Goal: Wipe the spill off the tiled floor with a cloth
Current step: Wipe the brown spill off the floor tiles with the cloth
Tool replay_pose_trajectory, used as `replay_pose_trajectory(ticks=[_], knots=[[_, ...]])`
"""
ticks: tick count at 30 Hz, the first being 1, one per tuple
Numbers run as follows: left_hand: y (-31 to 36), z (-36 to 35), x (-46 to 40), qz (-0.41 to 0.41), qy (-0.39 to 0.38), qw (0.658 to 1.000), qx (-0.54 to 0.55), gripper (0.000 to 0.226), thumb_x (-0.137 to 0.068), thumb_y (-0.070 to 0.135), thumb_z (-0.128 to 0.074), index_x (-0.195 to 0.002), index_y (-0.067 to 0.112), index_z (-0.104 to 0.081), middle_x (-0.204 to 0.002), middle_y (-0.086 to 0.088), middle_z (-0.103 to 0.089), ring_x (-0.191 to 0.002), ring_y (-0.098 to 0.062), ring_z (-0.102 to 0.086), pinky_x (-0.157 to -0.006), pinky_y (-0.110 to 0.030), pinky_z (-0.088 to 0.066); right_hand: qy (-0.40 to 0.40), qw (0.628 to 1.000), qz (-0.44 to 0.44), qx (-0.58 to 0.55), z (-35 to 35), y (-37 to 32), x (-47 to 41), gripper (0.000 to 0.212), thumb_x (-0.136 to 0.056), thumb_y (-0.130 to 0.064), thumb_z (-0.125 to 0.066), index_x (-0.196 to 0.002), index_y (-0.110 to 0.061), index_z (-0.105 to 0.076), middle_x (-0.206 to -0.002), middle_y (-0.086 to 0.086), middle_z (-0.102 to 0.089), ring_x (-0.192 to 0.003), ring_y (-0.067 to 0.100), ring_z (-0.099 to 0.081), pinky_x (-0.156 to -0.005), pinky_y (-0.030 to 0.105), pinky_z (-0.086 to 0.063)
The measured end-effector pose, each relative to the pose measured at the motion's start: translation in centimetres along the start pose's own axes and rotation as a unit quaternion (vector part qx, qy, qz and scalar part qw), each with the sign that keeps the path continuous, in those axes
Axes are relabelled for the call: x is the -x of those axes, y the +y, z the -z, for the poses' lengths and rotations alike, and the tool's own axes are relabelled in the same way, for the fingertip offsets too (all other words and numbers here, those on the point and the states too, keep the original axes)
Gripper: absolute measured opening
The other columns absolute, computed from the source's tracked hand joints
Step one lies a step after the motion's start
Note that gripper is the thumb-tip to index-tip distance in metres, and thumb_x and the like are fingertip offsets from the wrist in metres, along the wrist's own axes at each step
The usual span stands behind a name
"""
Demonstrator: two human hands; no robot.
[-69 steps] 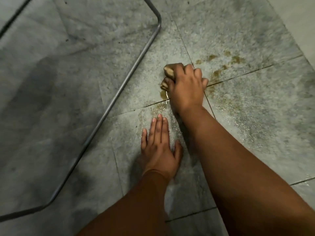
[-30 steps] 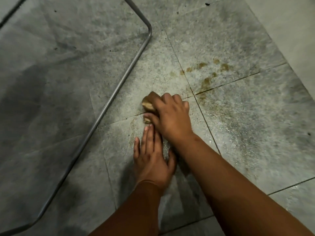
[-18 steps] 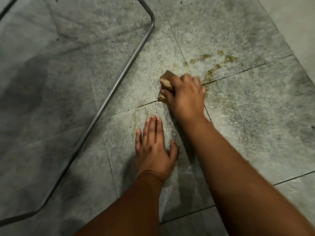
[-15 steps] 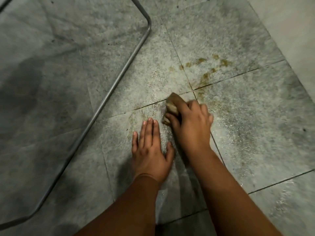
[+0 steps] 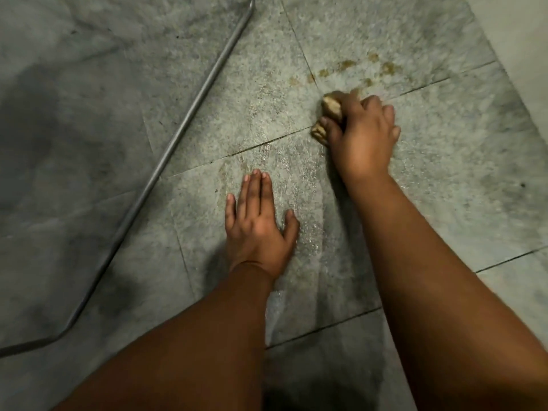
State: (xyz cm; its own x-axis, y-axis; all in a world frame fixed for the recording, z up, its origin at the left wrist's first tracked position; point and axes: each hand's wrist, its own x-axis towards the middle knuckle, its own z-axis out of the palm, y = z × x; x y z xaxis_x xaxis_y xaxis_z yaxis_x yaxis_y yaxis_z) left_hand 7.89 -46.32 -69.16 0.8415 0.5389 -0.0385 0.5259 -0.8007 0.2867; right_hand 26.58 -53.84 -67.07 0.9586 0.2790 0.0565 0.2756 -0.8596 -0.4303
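Right hand point(image 5: 360, 134): we clench it round the wadded cloth point(image 5: 331, 106), pressing it onto the tiled floor point(image 5: 444, 149) at the grout crossing, so the wad scrubs hard.
Left hand point(image 5: 258, 229): fingers straight, flat on the wet tile, bracing our weight.
Spill point(image 5: 347, 65): brown spots just beyond the cloth, unwiped; a thinner smear near the left fingertips, we think.
Metal rod point(image 5: 189, 111): well left, untouched.

Left hand point(image 5: 258, 229) flat; right hand point(image 5: 360, 137) apparently curled, gripping.

Dim, greenish light, wet glare on the tiled floor point(image 5: 296, 179), soft blur, wide-angle bending at edges.
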Motion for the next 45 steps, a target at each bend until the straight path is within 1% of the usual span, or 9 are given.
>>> replay_pose_trajectory(ticks=[6,14,20,24,28,33,37,42,45], knots=[[-0.1,0.1,0.0,0.000,-0.009,1.000,-0.013,0.071,-0.091,0.047,-0.036,-0.152,0.011,-0.026,-0.160,-0.006,-0.021,-0.148,-0.018,-0.012,-0.120,-0.042,-0.004,0.019,1.000,-0.006,0.015,0.7,2.3,7.3,0.041,-0.087,-0.039,-0.064,-0.126,-0.030,-0.056,-0.103,0.008,-0.053,-0.101,0.030,-0.045,-0.083,0.040,-0.033],[-0.1,0.2,-0.1,-0.002,-0.017,1.000,-0.002,0.071,-0.093,0.047,-0.037,-0.153,0.013,-0.022,-0.161,-0.004,-0.016,-0.149,-0.016,-0.008,-0.120,-0.040,0.000,0.066,0.993,-0.094,0.028,0.5,2.7,-4.5,0.040,-0.088,-0.047,-0.056,-0.124,-0.032,-0.055,-0.123,0.007,-0.052,-0.118,0.029,-0.042,-0.090,0.042,-0.033],[0.1,0.3,-0.1,0.008,-0.031,0.999,-0.002,0.071,-0.091,0.047,-0.039,-0.152,0.012,-0.026,-0.160,-0.006,-0.021,-0.148,-0.017,-0.012,-0.120,-0.042,-0.005,0.000,0.998,-0.065,0.008,1.1,2.0,-0.2,0.043,-0.088,-0.046,-0.058,-0.127,-0.028,-0.054,-0.118,0.011,-0.053,-0.113,0.032,-0.044,-0.087,0.043,-0.035],[0.0,0.4,-0.1,0.007,-0.029,1.000,-0.003,0.072,-0.091,0.046,-0.039,-0.152,0.012,-0.026,-0.160,-0.006,-0.021,-0.148,-0.017,-0.012,-0.120,-0.042,-0.005,0.020,0.999,-0.029,0.025,0.9,2.4,3.6,0.041,-0.089,-0.045,-0.058,-0.127,-0.028,-0.056,-0.108,0.008,-0.054,-0.104,0.029,-0.045,-0.084,0.039,-0.033],[0.1,0.6,-0.2,0.007,-0.034,0.999,-0.002,0.071,-0.092,0.047,-0.038,-0.153,0.013,-0.024,-0.161,-0.005,-0.019,-0.149,-0.016,-0.010,-0.120,-0.039,-0.001,0.072,0.995,-0.063,0.031,0.6,3.0,-0.8,0.039,-0.088,-0.045,-0.057,-0.125,-0.032,-0.057,-0.112,0.008,-0.055,-0.107,0.030,-0.046,-0.085,0.040,-0.033],[0.0,0.4,-0.3,0.007,-0.039,0.999,-0.009,0.070,-0.092,0.049,-0.034,-0.152,0.013,-0.025,-0.160,-0.005,-0.020,-0.148,-0.016,-0.012,-0.119,-0.041,-0.004,0.069,0.994,-0.082,0.014,0.3,3.3,-7.7,0.040,-0.088,-0.049,-0.055,-0.125,-0.032,-0.056,-0.120,0.007,-0.054,-0.115,0.030,-0.044,-0.090,0.042,-0.033],[0.0,0.4,-0.2,0.009,-0.041,0.999,-0.004,0.071,-0.092,0.049,-0.034,-0.153,0.014,-0.024,-0.161,-0.004,-0.020,-0.149,-0.014,-0.010,-0.119,-0.041,-0.005,0.052,0.995,-0.087,-0.010,0.3,3.0,-7.4,0.039,-0.088,-0.046,-0.058,-0.124,-0.031,-0.057,-0.120,0.008,-0.054,-0.115,0.031,-0.044,-0.092,0.041,-0.034],[0.0,0.4,-0.1,0.012,-0.043,0.999,0.007,0.071,-0.091,0.048,-0.035,-0.153,0.015,-0.022,-0.161,-0.003,-0.017,-0.149,-0.013,-0.006,-0.119,-0.042,-0.004,0.024,1.000,-0.009,0.013,0.9,4.4,-5.1,0.039,-0.088,-0.048,-0.057,-0.123,-0.030,-0.057,-0.112,0.010,-0.055,-0.110,0.033,-0.046,-0.089,0.042,-0.036],[0.1,0.4,-0.2,0.012,-0.042,0.999,0.002,0.071,-0.091,0.048,-0.035,-0.153,0.014,-0.025,-0.161,-0.004,-0.019,-0.149,-0.014,-0.008,-0.119,-0.041,-0.004,0.052,0.997,-0.058,0.020,0.5,3.7,-7.7,0.039,-0.089,-0.050,-0.055,-0.123,-0.032,-0.057,-0.119,0.008,-0.055,-0.115,0.031,-0.045,-0.092,0.042,-0.035]])
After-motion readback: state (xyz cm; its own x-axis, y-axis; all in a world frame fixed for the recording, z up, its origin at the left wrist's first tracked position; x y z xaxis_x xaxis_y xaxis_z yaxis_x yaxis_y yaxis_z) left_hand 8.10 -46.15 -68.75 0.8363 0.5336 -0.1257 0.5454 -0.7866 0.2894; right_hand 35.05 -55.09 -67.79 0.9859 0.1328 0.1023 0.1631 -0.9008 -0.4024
